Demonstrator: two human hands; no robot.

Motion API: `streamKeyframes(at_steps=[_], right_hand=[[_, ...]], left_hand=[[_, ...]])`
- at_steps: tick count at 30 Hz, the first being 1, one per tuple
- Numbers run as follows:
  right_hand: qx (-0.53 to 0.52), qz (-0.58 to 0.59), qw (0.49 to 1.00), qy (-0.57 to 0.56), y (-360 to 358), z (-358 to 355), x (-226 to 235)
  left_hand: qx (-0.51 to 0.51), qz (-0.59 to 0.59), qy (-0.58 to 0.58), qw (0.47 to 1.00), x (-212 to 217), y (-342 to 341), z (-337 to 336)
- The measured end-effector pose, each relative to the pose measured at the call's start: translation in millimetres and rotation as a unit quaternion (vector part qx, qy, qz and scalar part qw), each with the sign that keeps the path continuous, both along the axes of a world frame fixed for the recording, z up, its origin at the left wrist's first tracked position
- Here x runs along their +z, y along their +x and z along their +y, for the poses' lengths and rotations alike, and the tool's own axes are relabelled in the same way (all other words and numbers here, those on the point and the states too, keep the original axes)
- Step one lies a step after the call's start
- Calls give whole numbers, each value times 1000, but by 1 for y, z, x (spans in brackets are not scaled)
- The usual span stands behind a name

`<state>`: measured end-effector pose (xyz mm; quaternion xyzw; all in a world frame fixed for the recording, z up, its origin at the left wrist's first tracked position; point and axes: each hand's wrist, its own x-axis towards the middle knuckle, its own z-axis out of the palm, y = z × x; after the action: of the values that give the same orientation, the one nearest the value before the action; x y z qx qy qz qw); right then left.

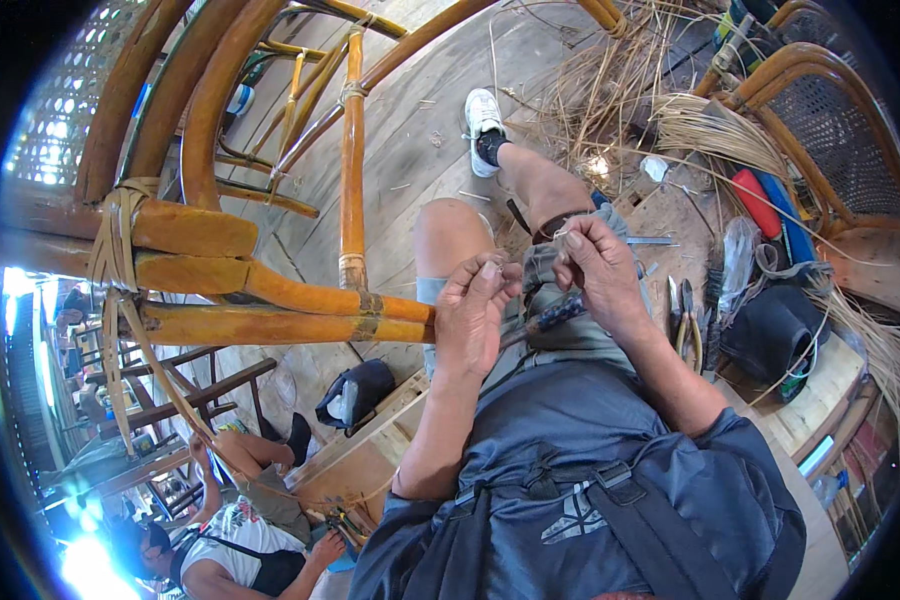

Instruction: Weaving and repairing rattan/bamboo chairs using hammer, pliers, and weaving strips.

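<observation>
Big rattan chair frame [230, 240] filling upper left, orange-brown poles, joints lashed w/ pale cane strip [118, 240]; horizontal poles ending just left of left hand. Second rattan chair [830, 130] w/ dark woven mesh back at upper right, well apart from hands. Plank floor [410, 150] underneath, scattered w/ shavings. Heap of loose cane strands [610, 90] at top centre-right, behind outstretched leg and white sneaker [484, 125]. Low wooden bench [820, 390] on right, cluttered: black bag [770, 335], red cylinder-shaped package [757, 203] next to long blue one [792, 225], clear plastic wrap [738, 255], pliers [688, 325] w/ yellowish handles nearest right forearm. No label readable; too small and bent by lens. Dark pouch [355, 392] on floor below left hand, beside wooden box edge. Another person [235, 545] seated at lower left, white top, hand near tools on floor.

Left hand [473, 310] closed, fingertips pinched on thin pale cane strip end [492, 266], near knee. Right hand [598, 270] closed too, fingers pinching something small at top; cannot tell if same strip. Dark-handled tool [550, 318] lying slantwise between both hands, over lap; which hand grips it unclear, partly hidden by palms. Grey shorts [570, 335] behind. Nothing between hands and camera except own forearms.
</observation>
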<state>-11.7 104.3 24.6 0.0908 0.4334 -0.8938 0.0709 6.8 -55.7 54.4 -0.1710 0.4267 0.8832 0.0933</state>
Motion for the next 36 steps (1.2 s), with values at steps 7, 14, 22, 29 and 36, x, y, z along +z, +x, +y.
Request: streamKeyframes(at_steps=[7, 14, 22, 29, 36], right_hand=[[94, 44, 991, 89, -5, 4, 10], [23, 62, 984, 164, -6, -3, 16], [-76, 273, 862, 420, -9, 1, 6], [-26, 230, 901, 366, -13, 3, -13], [5, 15, 979, 204, -22, 11, -24]], left_hand=[[-52, 102, -54, 992, 9, -12, 12], [-66, 115, -73, 988, 16, -8, 31], [-122, 110, -115, 980, 11, -4, 29], [-100, 121, -125, 980, 2, -7, 27], [-47, 118, -164, 978, 0, -15, 18]])
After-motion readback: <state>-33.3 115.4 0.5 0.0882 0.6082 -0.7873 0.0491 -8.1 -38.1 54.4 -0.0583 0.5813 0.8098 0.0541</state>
